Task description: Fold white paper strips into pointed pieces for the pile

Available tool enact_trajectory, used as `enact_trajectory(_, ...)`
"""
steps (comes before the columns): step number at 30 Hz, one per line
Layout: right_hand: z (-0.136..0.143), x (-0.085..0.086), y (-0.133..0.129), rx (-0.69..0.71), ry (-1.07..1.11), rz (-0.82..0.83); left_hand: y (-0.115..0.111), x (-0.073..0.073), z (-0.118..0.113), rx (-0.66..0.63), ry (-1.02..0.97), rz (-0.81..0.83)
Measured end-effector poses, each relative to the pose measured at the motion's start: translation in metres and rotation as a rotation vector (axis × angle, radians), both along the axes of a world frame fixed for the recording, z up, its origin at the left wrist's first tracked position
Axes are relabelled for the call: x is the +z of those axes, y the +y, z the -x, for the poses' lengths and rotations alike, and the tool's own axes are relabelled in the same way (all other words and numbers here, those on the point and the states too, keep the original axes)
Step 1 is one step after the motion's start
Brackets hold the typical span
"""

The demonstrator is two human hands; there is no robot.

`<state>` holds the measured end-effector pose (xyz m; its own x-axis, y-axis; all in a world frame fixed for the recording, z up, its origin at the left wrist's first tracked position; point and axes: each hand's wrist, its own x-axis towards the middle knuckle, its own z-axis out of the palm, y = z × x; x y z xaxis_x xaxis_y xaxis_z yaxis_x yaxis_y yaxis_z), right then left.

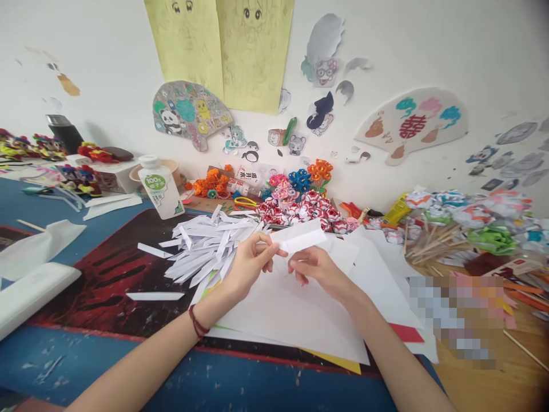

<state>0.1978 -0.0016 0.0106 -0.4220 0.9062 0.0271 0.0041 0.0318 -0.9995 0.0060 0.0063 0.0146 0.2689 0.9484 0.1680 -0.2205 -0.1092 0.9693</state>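
A folded white paper strip (302, 236) is pinched at its left end between the thumb and fingers of my left hand (254, 260). Just below the strip, my right hand (319, 270) has its fingers curled, with a small gap between thumb and fingertips; I see nothing held in it. Under both hands lie large white paper sheets (283, 309). To the left is a heap of narrow folded white strips (201, 246), with single strips lying apart from it on the dark red-and-black mat (115, 274).
A white bottle (160, 186) stands behind the heap. Paper flowers (313, 209) line the wall side. Wooden sticks (437, 243) lie at the right, and a white case (36, 294) is at the left on the blue table cover (86, 366).
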Motion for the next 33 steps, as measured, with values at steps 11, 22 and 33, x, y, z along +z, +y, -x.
enact_trajectory(11,0.003,-0.009,0.002,-0.186,-0.039,-0.116,-0.003,-0.01,-0.006,-0.032,0.332,-0.101)
enact_trajectory(22,-0.001,-0.007,0.005,-0.323,0.004,-0.157,-0.005,-0.009,-0.005,-0.086,0.47,-0.115)
enact_trajectory(33,-0.001,-0.003,0.002,-0.223,-0.073,-0.159,-0.005,-0.004,-0.003,-0.048,0.447,-0.216)
